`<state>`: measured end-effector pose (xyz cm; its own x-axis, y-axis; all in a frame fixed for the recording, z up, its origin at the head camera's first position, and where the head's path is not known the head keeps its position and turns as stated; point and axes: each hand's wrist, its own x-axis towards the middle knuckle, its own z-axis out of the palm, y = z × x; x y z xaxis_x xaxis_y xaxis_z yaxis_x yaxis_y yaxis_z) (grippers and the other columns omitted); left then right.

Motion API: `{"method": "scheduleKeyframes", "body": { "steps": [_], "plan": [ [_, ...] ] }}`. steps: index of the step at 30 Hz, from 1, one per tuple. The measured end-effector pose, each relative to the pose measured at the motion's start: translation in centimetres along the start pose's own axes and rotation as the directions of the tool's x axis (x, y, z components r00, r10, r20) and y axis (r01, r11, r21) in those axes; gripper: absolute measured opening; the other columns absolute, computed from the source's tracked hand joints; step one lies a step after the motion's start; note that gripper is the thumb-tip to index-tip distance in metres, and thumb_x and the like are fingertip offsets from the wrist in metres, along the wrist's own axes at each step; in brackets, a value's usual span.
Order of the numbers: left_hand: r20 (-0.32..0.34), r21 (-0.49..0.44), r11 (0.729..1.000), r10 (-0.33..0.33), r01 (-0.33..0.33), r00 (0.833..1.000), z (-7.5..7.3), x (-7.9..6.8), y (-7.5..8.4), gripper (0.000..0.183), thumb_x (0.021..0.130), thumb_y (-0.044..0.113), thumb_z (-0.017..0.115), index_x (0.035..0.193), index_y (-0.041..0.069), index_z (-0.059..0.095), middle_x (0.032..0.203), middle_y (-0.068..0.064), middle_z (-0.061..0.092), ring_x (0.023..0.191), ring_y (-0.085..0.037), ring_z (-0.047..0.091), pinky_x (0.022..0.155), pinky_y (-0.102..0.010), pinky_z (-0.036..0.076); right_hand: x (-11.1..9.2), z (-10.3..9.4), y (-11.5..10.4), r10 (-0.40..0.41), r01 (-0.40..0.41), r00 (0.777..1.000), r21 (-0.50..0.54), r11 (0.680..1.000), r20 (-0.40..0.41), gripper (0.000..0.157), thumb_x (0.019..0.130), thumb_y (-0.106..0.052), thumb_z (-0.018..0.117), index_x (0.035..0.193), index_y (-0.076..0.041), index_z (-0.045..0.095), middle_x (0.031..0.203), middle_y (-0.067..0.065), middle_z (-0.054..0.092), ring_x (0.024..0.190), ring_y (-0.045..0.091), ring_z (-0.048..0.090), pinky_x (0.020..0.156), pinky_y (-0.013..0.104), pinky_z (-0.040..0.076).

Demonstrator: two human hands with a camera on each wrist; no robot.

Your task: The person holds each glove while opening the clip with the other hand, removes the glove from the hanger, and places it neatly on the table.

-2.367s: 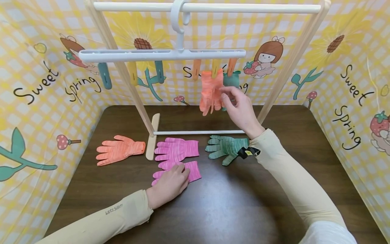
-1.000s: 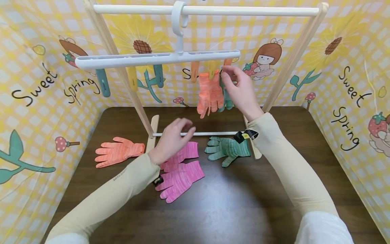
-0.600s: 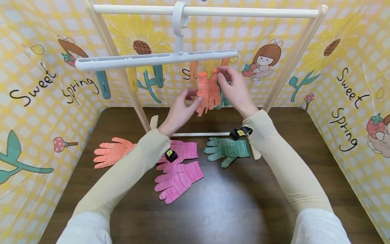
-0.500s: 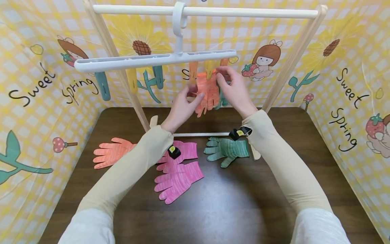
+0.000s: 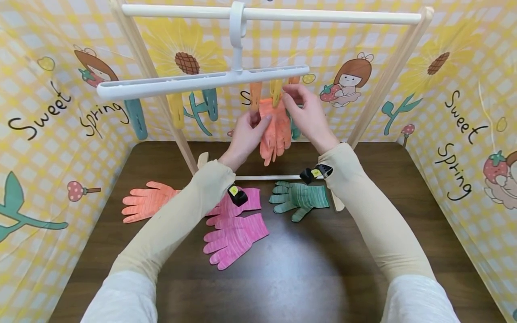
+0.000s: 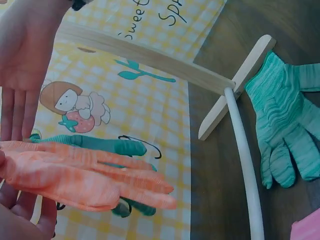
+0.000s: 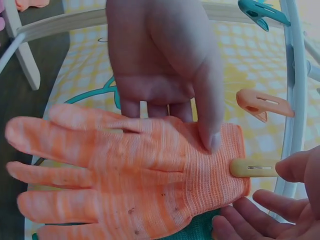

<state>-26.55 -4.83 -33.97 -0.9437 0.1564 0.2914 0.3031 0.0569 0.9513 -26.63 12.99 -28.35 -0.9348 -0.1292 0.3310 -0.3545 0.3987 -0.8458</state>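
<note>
Orange knit glove (image 5: 278, 130) hanging from the yellow clip (image 5: 276, 92), near the right end of the hanger (image 5: 173, 84)! Left hand (image 5: 247, 134) pinches its ribbed cuff (image 7: 212, 167); right hand (image 5: 310, 117), thumb and fingers apart, is at the clip. Looks light, soft, floppy; that cuff should be the surest hold.

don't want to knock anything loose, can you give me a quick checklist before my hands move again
1. Orange glove in the yellow clip: ok, caught at the cuff.
2. Left hand on that glove: ok, thumb on the cuff, fingers behind.
3. Right hand gripping the clip: cannot tell, it is close but the hold is unclear.
4. Hook over the white rod: ok.
5. Hanger bar parallel to the rod: not ok, it slants in the head view.
6. Hanging green glove clipped: cannot tell, its cuff is hidden.
</note>
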Motion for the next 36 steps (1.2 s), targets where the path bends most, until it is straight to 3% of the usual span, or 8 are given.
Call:
{"method": "scheduleKeyframes", "body": {
  "steps": [8,16,20,25,31,36],
  "plan": [
    [0.021,-0.065,0.998,-0.016,0.017,1.0,0.0,-1.0,0.0,0.025,0.108,0.016,0.055,0.124,-0.003,0.06,0.077,-0.001,0.059,0.064,-0.009,0.057,0.061,-0.023,0.047,0.3,0.2,-0.2,0.048,-0.051,0.998,0.071,0.996,0.048,0.043,0.108,-0.03,0.056,0.141,-0.002,0.061,0.133,0.015,0.068,0.115,0.021,0.065,0.097,0.037,0.053],
    [0.038,-0.132,0.99,-0.054,0.058,0.998,-0.1,-1.4,-0.3,0.036,0.11,0.014,0.052,0.142,-0.004,0.053,0.093,-0.006,0.071,0.077,-0.01,0.07,0.07,-0.024,0.057,0.2,0.5,0.2,0.085,-0.102,0.993,0.231,0.968,0.082,0.039,0.108,-0.028,0.057,0.136,-0.002,0.064,0.112,0.008,0.069,0.095,0.016,0.058,0.085,0.031,0.05],
    [0.049,-0.147,0.987,-0.056,0.063,0.997,-0.3,-1.5,-0.6,0.039,0.11,0.015,0.052,0.144,-0.003,0.052,0.098,-0.006,0.071,0.082,-0.009,0.07,0.073,-0.024,0.057,0.2,0.7,0.4,0.09,-0.111,0.992,0.29,0.951,0.083,0.039,0.108,-0.029,0.057,0.136,-0.003,0.065,0.114,0.007,0.068,0.1,0.018,0.06,0.094,0.038,0.05],
    [0.057,-0.152,0.986,-0.054,0.062,0.997,-0.5,-1.7,-0.6,0.039,0.109,0.014,0.053,0.146,-0.001,0.053,0.093,-0.001,0.071,0.079,-0.009,0.07,0.072,-0.024,0.056,0.2,0.9,0.6,0.096,-0.127,0.99,0.353,0.927,0.104,0.04,0.108,-0.029,0.058,0.137,-0.003,0.064,0.129,0.009,0.067,0.117,0.018,0.06,0.104,0.038,0.048],
    [0.089,-0.166,0.984,-0.047,0.062,0.995,-0.5,-2.0,-0.4,0.04,0.11,0.014,0.052,0.146,-0.002,0.052,0.093,-0.001,0.071,0.081,-0.009,0.07,0.075,-0.024,0.057,0.0,1.4,0.8,0.08,-0.12,0.991,0.444,0.888,0.108,0.036,0.108,-0.027,0.059,0.133,-0.001,0.065,0.122,0.007,0.068,0.119,0.017,0.06,0.107,0.04,0.046],
    [0.09,-0.157,0.986,-0.037,0.05,0.995,-0.5,-2.2,-0.3,0.041,0.11,0.016,0.052,0.147,-0.002,0.051,0.094,-0.004,0.072,0.079,-0.009,0.071,0.073,-0.024,0.057,0.0,1.7,0.8,0.12,-0.149,0.989,0.501,0.853,0.088,0.036,0.107,-0.025,0.06,0.134,-0.002,0.063,0.122,0.007,0.068,0.118,0.019,0.061,0.106,0.039,0.047]
  ]
}}
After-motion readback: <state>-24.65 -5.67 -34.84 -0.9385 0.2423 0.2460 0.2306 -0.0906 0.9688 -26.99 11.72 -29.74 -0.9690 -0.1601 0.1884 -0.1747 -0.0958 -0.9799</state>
